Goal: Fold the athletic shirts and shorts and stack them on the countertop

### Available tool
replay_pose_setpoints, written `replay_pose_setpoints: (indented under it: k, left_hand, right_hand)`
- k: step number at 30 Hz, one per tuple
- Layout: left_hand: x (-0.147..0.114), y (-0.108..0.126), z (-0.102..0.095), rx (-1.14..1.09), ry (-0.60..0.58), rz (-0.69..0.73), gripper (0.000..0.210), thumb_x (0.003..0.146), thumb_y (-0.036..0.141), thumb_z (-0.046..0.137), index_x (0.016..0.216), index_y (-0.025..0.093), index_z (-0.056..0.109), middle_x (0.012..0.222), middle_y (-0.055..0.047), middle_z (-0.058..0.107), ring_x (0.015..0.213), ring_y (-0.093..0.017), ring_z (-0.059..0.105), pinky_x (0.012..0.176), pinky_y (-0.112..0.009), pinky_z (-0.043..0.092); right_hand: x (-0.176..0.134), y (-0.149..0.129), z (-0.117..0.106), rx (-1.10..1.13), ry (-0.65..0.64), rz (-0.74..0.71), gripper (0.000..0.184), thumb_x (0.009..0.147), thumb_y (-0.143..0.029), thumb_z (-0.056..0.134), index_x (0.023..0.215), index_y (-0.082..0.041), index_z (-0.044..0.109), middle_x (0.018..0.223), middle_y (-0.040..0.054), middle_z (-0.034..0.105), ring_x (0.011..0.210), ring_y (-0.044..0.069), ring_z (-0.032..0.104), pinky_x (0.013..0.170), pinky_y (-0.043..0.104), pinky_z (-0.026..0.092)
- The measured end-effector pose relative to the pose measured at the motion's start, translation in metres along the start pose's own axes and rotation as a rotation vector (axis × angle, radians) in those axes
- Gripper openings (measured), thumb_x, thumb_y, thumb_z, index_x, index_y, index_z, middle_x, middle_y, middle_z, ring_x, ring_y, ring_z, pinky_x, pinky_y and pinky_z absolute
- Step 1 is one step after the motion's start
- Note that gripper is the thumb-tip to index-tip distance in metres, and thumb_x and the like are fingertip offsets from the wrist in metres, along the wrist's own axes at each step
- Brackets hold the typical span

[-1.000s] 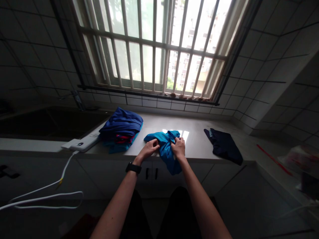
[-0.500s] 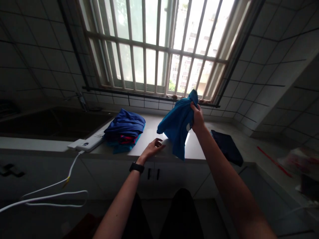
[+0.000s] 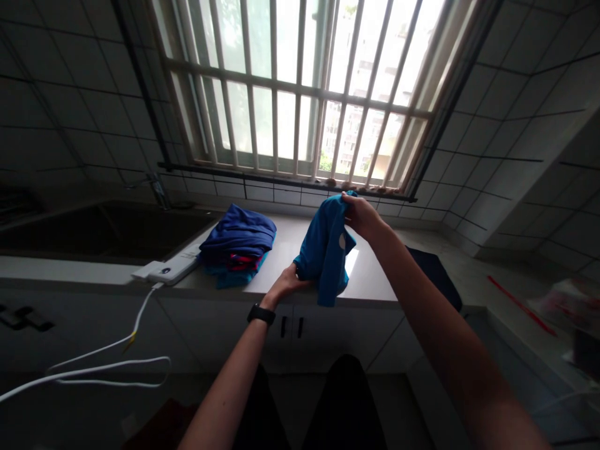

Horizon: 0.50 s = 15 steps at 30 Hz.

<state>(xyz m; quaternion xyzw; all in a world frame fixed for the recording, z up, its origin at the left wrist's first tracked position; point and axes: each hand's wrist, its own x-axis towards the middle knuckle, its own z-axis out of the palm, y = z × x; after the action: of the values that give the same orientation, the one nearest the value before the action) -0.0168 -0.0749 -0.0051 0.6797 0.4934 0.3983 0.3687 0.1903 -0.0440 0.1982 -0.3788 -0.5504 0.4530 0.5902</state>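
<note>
Blue cloth (image 3: 323, 244) by counter edge (image 3: 370, 300)

Barred window (image 3: 287, 119) above counter (image 3: 288, 231); dark sink (image 3: 70, 234), faucet (image 3: 158, 190) at left; white cable (image 3: 84, 372); red strip (image 3: 522, 306) at right.

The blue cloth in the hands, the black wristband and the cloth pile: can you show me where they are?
Blue cloth (image 3: 323, 240): head view, on its draped folds.
Black wristband (image 3: 261, 314): head view, its outer side.
Cloth pile (image 3: 241, 232): head view, the dark blue top piece.
</note>
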Motion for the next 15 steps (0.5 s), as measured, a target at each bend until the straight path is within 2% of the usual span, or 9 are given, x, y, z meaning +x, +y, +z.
replay_pose_setpoints:
  k: [2,3,5,8,10,11,13,15]
  left_hand:
    - [0.0,-0.001,-0.001,-0.027,-0.012,0.038,0.063,0.063,0.053,0.083,0.113,0.018,0.067,0.107,-0.008,0.076,0.096,-0.027,0.069,0.08,-0.035,0.056]
    - [0.001,-0.002,-0.001,-0.045,-0.015,0.05,0.057,0.065,0.054,0.081,0.108,0.018,0.068,0.104,-0.007,0.076,0.095,-0.027,0.069,0.08,-0.035,0.055]
    - [0.003,-0.004,-0.002,-0.077,-0.009,0.04,0.049,0.071,0.057,0.074,0.1,0.018,0.067,0.093,-0.005,0.075,0.088,-0.025,0.068,0.075,-0.033,0.053]
    - [0.009,-0.006,-0.002,-0.108,0.018,0.008,0.043,0.08,0.062,0.061,0.089,0.02,0.063,0.073,-0.001,0.066,0.072,-0.02,0.063,0.066,-0.03,0.049]
    - [0.011,-0.007,-0.002,-0.106,0.018,0.023,0.04,0.083,0.062,0.056,0.081,0.022,0.058,0.067,0.001,0.06,0.065,-0.017,0.059,0.063,-0.029,0.046]
    - [0.012,-0.007,-0.002,-0.096,0.014,0.039,0.038,0.083,0.06,0.056,0.077,0.022,0.055,0.065,0.002,0.058,0.064,-0.017,0.057,0.063,-0.028,0.045]
    - [0.013,-0.008,-0.001,-0.069,0.01,0.075,0.036,0.084,0.056,0.056,0.072,0.023,0.052,0.064,0.002,0.056,0.064,-0.016,0.055,0.064,-0.028,0.044]
    - [0.013,-0.009,0.001,-0.049,0.017,0.103,0.034,0.085,0.053,0.057,0.071,0.023,0.052,0.066,0.003,0.055,0.066,-0.016,0.055,0.066,-0.028,0.045]
  right_hand:
    - [-0.005,-0.006,0.002,-0.089,-0.037,0.074,0.02,0.082,-0.034,0.074,0.079,-0.019,0.062,0.07,-0.0006,0.066,0.073,0.017,0.066,0.07,0.03,0.056]
    - [-0.004,-0.011,0.0,-0.137,-0.032,0.057,0.02,0.08,-0.034,0.075,0.079,-0.018,0.063,0.071,-0.0007,0.067,0.074,0.016,0.066,0.072,0.029,0.055]
    - [0.002,-0.021,-0.009,-0.252,0.057,-0.113,0.022,0.083,-0.037,0.072,0.078,-0.018,0.065,0.072,-0.0008,0.067,0.077,0.016,0.066,0.074,0.029,0.053]
    - [0.018,-0.024,-0.033,-0.475,0.306,-0.416,0.03,0.095,-0.045,0.058,0.082,-0.019,0.065,0.079,0.0018,0.067,0.087,0.019,0.066,0.08,0.033,0.052]
    - [0.025,-0.013,-0.049,-0.694,0.408,-0.468,0.031,0.1,-0.044,0.052,0.088,-0.019,0.066,0.089,0.0058,0.07,0.098,0.023,0.066,0.086,0.035,0.051]
    - [0.026,-0.004,-0.055,-0.832,0.4,-0.421,0.027,0.1,-0.041,0.053,0.09,-0.019,0.066,0.095,0.0083,0.071,0.102,0.024,0.066,0.09,0.036,0.051]
    - [0.02,0.018,-0.065,-1.115,0.288,-0.218,0.017,0.096,-0.032,0.06,0.098,-0.017,0.068,0.108,0.0134,0.072,0.11,0.027,0.066,0.095,0.036,0.05]
    - [0.007,0.04,-0.07,-1.319,0.15,0.01,0.025,0.093,-0.026,0.064,0.114,-0.014,0.067,0.122,0.0181,0.07,0.117,0.029,0.065,0.098,0.035,0.049]
